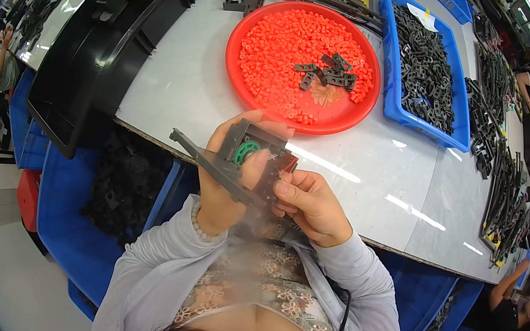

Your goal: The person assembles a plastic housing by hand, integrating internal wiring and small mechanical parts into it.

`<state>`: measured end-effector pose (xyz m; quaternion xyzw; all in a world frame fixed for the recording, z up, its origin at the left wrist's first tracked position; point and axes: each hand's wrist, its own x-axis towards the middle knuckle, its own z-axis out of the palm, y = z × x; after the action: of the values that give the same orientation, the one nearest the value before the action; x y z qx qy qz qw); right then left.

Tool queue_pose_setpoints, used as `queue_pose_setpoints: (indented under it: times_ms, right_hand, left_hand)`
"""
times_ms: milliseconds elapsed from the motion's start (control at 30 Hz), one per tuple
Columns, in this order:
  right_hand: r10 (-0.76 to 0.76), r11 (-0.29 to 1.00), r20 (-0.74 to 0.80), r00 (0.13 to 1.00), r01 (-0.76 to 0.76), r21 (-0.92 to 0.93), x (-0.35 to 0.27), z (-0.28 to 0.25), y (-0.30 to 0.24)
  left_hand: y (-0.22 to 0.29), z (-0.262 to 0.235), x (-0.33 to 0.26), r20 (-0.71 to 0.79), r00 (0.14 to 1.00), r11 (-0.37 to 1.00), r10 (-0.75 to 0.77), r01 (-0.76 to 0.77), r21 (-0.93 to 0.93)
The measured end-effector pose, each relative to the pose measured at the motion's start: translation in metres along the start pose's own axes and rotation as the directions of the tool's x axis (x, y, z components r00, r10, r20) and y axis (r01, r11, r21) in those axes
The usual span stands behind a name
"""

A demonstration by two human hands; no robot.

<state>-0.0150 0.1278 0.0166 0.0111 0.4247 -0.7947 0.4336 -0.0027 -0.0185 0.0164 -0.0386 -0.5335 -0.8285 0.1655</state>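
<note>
Above the table's near edge, my left hand [214,202] grips a dark grey plastic part [261,139] with a long arm sticking out to the left. A green ring [246,152] sits in its face, and my left thumb lies across it. My right hand [316,207] is closed, thumb and fingers pinching the right edge of the same part. A small red piece [289,163] shows at that edge, just above the right fingertips. Whether my right fingers also hold a small piece is hidden.
Beyond my hands stands a round red tray [233,61] of small red caps, with several dark clips [333,77] on top. Right of it is a blue crate [392,92] of black parts. A long black bin [94,42] stands left. Blue bins [65,206] sit below the table [175,87].
</note>
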Motion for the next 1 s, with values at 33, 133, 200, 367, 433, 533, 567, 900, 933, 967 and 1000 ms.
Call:
queue_pose_setpoints:
  times_ms: [33,133,200,367,433,533,567,900,933,967,1000]
  right_hand:
    - [0.010,1.000,-0.010,1.000,-0.010,0.005,0.000,0.000,0.000]
    - [-0.005,1.000,-0.045,0.999,0.005,0.001,0.001,0.002,0.002]
    - [-0.031,0.999,-0.071,0.997,0.031,-0.008,0.002,0.002,0.004]
    - [-0.130,0.988,-0.154,0.980,0.115,-0.101,0.004,0.003,0.010]
    - [-0.138,0.984,-0.143,0.980,0.120,-0.128,0.004,0.001,0.013]
    - [-0.160,0.981,-0.120,0.980,0.144,-0.131,0.005,0.005,0.013]
    - [-0.173,0.981,-0.107,0.979,0.162,-0.107,0.005,0.006,0.012]
    - [-0.196,0.980,0.056,0.979,0.197,-0.005,0.008,0.005,0.017]
    - [-0.212,0.977,0.047,0.976,0.212,-0.009,0.008,0.004,0.018]
    - [-0.228,0.973,0.039,0.973,0.228,-0.014,0.008,0.003,0.020]
    - [-0.229,0.973,0.040,0.973,0.229,-0.013,0.008,0.001,0.022]
  left_hand:
    - [0.000,0.000,0.000,0.000,1.000,1.000,-0.001,0.001,0.000]
    - [0.001,0.002,-0.001,-0.002,1.000,0.999,-0.014,0.014,0.031]
    - [0.004,0.005,-0.001,-0.036,0.998,0.999,-0.042,0.043,0.015]
    - [0.006,0.007,-0.003,-0.057,0.996,0.997,-0.073,0.073,0.006]
    - [0.005,0.007,-0.003,-0.055,0.995,0.997,-0.078,0.078,0.007]
    - [0.006,0.008,-0.005,-0.081,0.990,0.992,-0.116,0.112,-0.051]
    - [0.008,0.008,-0.004,-0.078,0.989,0.989,-0.124,0.117,-0.088]
    - [0.002,0.002,-0.008,-0.059,0.994,0.995,-0.089,0.086,-0.058]
    - [0.002,0.002,-0.008,-0.056,0.995,0.995,-0.088,0.085,-0.059]
    - [0.001,0.002,-0.008,-0.055,0.994,0.994,-0.093,0.090,-0.057]
    - [0.001,0.002,-0.009,-0.056,0.994,0.994,-0.097,0.094,-0.053]
